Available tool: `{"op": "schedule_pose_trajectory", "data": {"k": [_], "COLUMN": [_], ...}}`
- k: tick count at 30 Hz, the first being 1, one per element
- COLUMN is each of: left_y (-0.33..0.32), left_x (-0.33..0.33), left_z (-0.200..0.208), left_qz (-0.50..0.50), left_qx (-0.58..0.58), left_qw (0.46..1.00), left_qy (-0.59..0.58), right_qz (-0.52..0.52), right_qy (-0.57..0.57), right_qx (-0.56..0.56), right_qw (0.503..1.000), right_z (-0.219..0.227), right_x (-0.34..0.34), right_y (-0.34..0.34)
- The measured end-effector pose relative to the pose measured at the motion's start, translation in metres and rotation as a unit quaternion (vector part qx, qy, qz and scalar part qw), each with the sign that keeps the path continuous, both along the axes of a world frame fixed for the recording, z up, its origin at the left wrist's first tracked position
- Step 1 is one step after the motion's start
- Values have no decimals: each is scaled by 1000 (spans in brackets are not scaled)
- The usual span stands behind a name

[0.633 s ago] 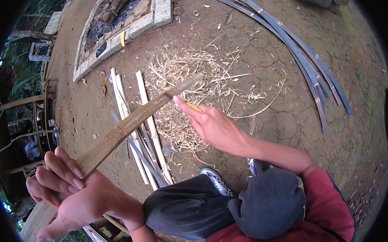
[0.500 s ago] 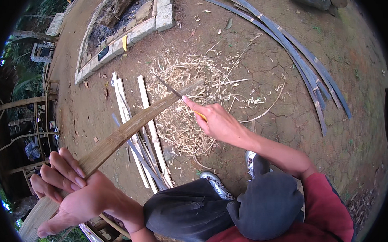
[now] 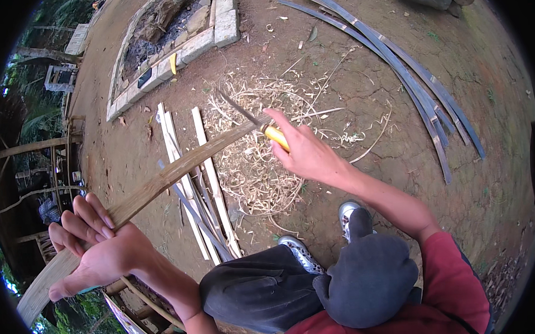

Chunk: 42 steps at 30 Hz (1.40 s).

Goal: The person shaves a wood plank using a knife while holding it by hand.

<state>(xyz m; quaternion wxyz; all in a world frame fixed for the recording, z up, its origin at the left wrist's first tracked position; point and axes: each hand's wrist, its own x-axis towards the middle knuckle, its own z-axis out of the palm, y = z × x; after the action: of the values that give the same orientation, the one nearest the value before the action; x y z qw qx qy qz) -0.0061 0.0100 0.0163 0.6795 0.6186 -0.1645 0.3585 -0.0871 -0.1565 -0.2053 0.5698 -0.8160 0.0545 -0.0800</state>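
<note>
From my end the hands are apart: left hand (image 3: 113,254) sits palm up with its fingers curled over the wooden strip (image 3: 184,164), right hand (image 3: 308,150) is wrapped round the yellow-handled knife (image 3: 275,137). The strip's up in the air, slanting from the left palm out over the shavings (image 3: 259,185), with the blade's root by its far end. Can't tell if the edge touches. For clean shaving I'd firm up that left hold, go shallow and thin, and mind the index finger poking out beside the tip.
</note>
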Motion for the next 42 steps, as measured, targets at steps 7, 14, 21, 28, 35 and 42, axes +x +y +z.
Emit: {"op": "schedule_pose_trajectory", "data": {"k": [7, 14, 21, 28, 35, 42], "left_y": [-7, -11, -8, -9, -7, -11], "left_x": [-1, -11, -15, -20, -16, -17], "left_z": [1, 1, 0, -2, -2, 2], "left_qz": [11, -16, -52, -70, -73, -65], "left_qx": [2, -27, -22, -30, -24, -42], "left_qw": [1000, 999, 998, 997, 997, 997], "left_qy": [-13, -5, -12, -10, -18, 2], "right_qz": [42, 8, -42, -14, 6, 13], "right_qy": [-12, -71, -112, -140, -154, -16], "right_qx": [-6, -116, -175, -136, -77, -52], "right_qw": [999, 991, 977, 981, 985, 998], "right_z": [-3, -43, -47, -48, -17, -31], "right_x": [-15, -3, -1, 3, 5, 0], "right_y": [25, 29, 43, 43, 38, 38]}}
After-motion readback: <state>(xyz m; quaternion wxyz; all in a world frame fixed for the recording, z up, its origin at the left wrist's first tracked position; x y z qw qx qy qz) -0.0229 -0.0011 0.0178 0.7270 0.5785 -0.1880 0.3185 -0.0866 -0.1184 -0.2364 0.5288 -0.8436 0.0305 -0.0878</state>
